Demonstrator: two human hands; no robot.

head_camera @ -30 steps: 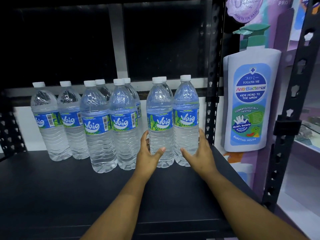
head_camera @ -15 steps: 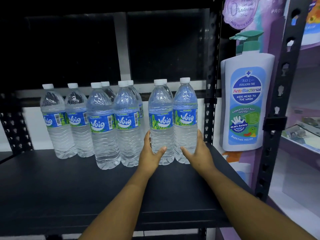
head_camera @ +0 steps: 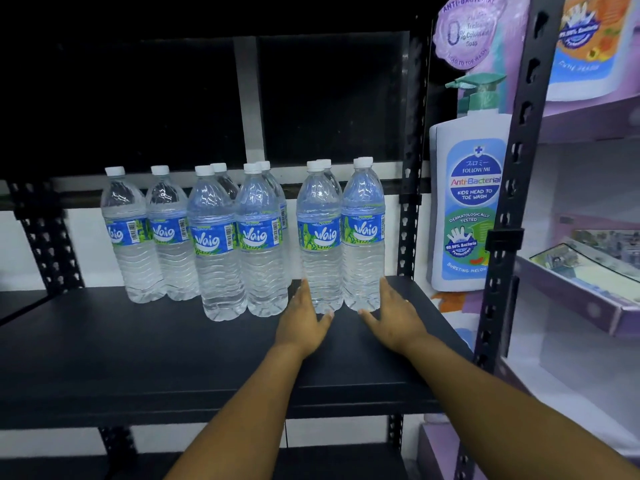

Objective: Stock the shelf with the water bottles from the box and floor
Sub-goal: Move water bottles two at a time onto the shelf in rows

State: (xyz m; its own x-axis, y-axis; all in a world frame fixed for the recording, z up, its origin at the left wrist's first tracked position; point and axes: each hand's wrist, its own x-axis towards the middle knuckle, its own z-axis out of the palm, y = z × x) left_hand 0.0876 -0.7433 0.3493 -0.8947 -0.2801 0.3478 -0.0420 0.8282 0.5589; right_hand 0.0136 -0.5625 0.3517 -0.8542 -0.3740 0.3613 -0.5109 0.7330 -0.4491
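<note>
A black metal shelf [head_camera: 138,358] holds ten clear plastic water bottles with white caps and blue and green labels. Going from the left, two single bottles [head_camera: 130,237] stand side by side near the back. Next come two bottles [head_camera: 216,251] set further forward, each with another bottle right behind it, so only the caps and shoulders of the back ones show. Then there is a small gap. After the gap stand the last two front bottles [head_camera: 320,244], touching each other, again with one bottle hidden behind each. All the bottles stand upright and have wavy ridges on their lower halves. The left hand [head_camera: 301,323] lies at the bottom left of this last pair, fingers straight and thumb spread toward the base. The right hand [head_camera: 394,320] lies at the bottom right of the pair, fingers straight too. Both hands are spread flat and grip nothing; whether the fingers touch the plastic cannot be told. A moment ago the hands reached higher up the bottles' sides, and now they sit lower, near the bases. On the right, past a black post with holes [head_camera: 408,220], stands a big flat sign shaped like a pump bottle [head_camera: 471,209], white and blue with a green top.
</note>
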